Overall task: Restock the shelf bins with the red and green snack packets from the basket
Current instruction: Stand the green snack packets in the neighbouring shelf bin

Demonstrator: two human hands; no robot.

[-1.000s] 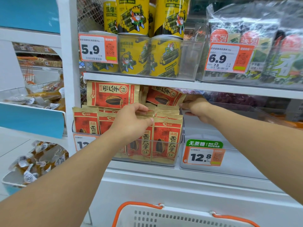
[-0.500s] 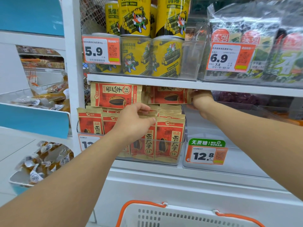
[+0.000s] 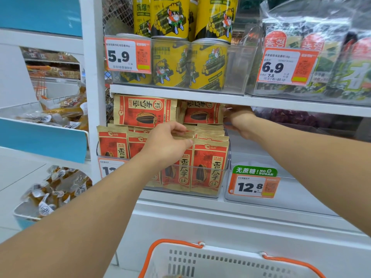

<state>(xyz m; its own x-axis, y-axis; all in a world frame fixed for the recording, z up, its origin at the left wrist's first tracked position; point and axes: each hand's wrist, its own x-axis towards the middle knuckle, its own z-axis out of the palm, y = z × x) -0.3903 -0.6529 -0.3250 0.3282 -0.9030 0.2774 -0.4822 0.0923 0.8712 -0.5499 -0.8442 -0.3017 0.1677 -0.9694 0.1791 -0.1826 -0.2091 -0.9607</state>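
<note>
I see the clear bin (image 3: 210, 194) packed with upright red packets (image 3: 208, 167), two more lying flat on top. Left hand (image 3: 168, 143) curls over the front packets' tops. Right hand (image 3: 240, 122) grips the flat packet (image 3: 201, 114). Basket (image 3: 220, 257) sits below the shelf; I cannot tell its contents.

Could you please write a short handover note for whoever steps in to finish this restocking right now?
Left hand: grips the tops of the upright red packets in the clear front bin.
Right hand: holds the edge of a red packet lying flat on top of the stack, just under the upper shelf.
Done: the red bin looks full, with another flat packet laid beside it.
Left: the neighbouring bin with the 12.8 tag shows no packets. No green packets are visible. The basket sits below; its contents are mostly out of view, so check it.
</note>
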